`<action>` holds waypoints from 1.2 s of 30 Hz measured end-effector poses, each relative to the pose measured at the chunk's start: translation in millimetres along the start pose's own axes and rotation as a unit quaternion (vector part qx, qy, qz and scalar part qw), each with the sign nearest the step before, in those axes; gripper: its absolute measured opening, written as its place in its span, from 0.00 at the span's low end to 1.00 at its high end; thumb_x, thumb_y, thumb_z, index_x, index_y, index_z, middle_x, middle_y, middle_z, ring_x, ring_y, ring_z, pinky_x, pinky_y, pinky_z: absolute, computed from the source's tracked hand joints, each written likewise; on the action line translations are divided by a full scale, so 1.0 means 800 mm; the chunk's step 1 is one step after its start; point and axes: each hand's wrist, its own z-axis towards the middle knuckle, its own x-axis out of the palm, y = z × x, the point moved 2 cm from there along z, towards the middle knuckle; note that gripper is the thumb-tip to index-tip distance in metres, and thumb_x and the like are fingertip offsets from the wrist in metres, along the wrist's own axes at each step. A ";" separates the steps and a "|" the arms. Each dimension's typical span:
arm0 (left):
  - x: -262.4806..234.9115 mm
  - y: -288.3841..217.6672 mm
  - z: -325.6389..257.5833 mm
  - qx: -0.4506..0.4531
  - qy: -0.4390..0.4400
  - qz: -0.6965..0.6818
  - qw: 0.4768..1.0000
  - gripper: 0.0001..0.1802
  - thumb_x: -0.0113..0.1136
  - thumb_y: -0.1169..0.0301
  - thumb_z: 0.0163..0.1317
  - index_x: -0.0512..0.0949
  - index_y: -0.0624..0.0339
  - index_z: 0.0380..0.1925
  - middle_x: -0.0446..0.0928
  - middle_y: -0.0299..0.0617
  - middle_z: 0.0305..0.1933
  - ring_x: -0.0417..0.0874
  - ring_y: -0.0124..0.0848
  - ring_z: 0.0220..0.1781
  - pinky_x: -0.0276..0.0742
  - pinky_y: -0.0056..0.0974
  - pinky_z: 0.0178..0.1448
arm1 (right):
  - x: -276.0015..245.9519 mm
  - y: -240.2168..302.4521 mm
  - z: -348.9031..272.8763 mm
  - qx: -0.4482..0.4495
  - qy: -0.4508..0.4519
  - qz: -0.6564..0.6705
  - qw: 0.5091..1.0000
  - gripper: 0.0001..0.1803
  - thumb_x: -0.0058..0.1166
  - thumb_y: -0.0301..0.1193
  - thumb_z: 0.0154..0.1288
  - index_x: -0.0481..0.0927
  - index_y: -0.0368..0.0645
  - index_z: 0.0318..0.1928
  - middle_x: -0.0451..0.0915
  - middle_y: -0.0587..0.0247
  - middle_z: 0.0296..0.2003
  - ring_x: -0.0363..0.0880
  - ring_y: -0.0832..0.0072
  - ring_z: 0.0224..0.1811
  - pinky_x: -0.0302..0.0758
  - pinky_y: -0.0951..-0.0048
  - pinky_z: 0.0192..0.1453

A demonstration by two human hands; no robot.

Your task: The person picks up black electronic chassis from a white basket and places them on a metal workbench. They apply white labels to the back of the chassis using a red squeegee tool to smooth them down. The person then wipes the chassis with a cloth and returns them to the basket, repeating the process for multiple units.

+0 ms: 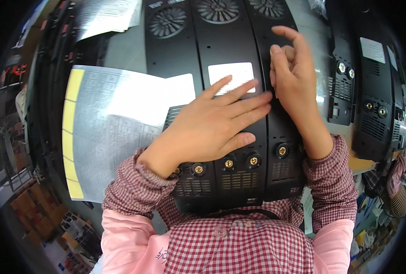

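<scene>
In the head view, the left hand (212, 119) is lying palm-down over the middle black housing (225, 41), its fingers (253, 117) spreading open and gripping nothing; whether they are pressing or only hovering, I cannot tell. The white label (241, 73) is sitting beneath and just beyond those fingers, which are partly covering it. The right hand (296, 75) is hanging to their right, over the right housing (282, 123), its fingers curling loosely, the index standing off the thumb, nothing showing between. The sheet with a yellow edge (91, 137) is lying left of the left fingers; the brass terminals (253, 160) are sitting nearer the body.

The person is seemingly smoothing the label. Doing that well is probably meaning stroking outward from its centre with flat fingers, checking its corners, and keeping the left sleeve (132, 182) from dragging the sheet.
</scene>
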 end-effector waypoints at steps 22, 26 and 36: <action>-0.009 0.013 -0.307 -0.433 -0.396 0.216 0.781 0.40 0.58 0.56 0.65 0.56 0.64 0.72 0.51 0.61 0.75 0.46 0.61 0.78 0.38 0.65 0.77 | 0.262 0.165 0.010 -0.140 0.223 -0.095 0.960 0.30 0.66 0.45 0.58 0.78 0.34 0.53 0.83 0.42 0.48 0.81 0.50 0.52 0.75 0.55 0.58; -0.039 -0.013 -0.314 -0.399 -0.438 0.226 0.773 0.50 0.59 0.46 0.64 0.50 0.63 0.75 0.44 0.60 0.79 0.37 0.60 0.81 0.32 0.67 0.77 | 0.192 0.226 -0.016 -0.134 0.343 0.107 0.924 0.17 0.65 0.34 0.61 0.83 0.35 0.46 0.83 0.55 0.35 0.81 0.69 0.38 0.76 0.69 0.46; -0.154 -0.139 -0.247 -0.164 -0.395 0.116 0.897 0.63 0.72 0.34 0.44 0.58 0.60 0.74 0.66 0.53 0.63 0.70 0.47 0.65 0.69 0.47 0.66 | -0.054 0.295 -0.160 -0.217 0.356 0.090 0.904 0.13 0.61 0.21 0.63 0.82 0.34 0.48 0.84 0.56 0.38 0.83 0.73 0.38 0.78 0.72 0.44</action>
